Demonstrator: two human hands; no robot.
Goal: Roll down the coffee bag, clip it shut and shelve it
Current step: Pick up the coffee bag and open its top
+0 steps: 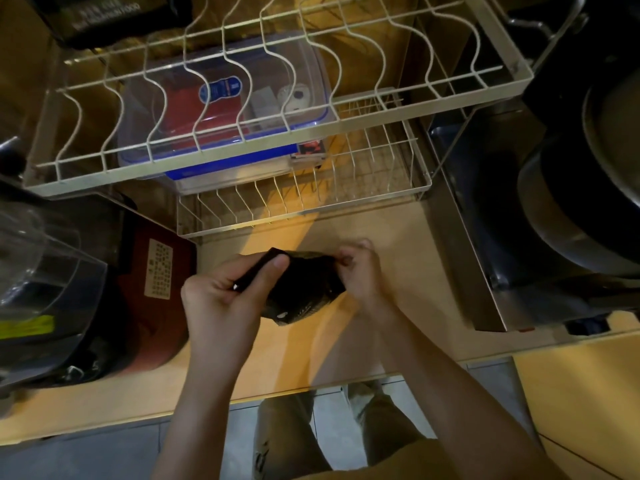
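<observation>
A small black coffee bag [300,292] stands on the pale wooden counter [398,306], just in front of the wire rack. My left hand [221,299] pinches the bag's top left corner between thumb and fingers. A thin dark strip with a white tip shows under that thumb; whether it is a clip I cannot tell. My right hand [360,271] grips the top right corner of the bag. The top edge of the bag is stretched between both hands. The bag's lower part shows a small white mark.
A two-tier white wire dish rack [277,147] stands behind the bag, with a clear blue-lidded box [228,109] on its lower tier. A blender jug [38,258] and dark red appliance [152,289] sit left. Large dark pots [568,202] stand right.
</observation>
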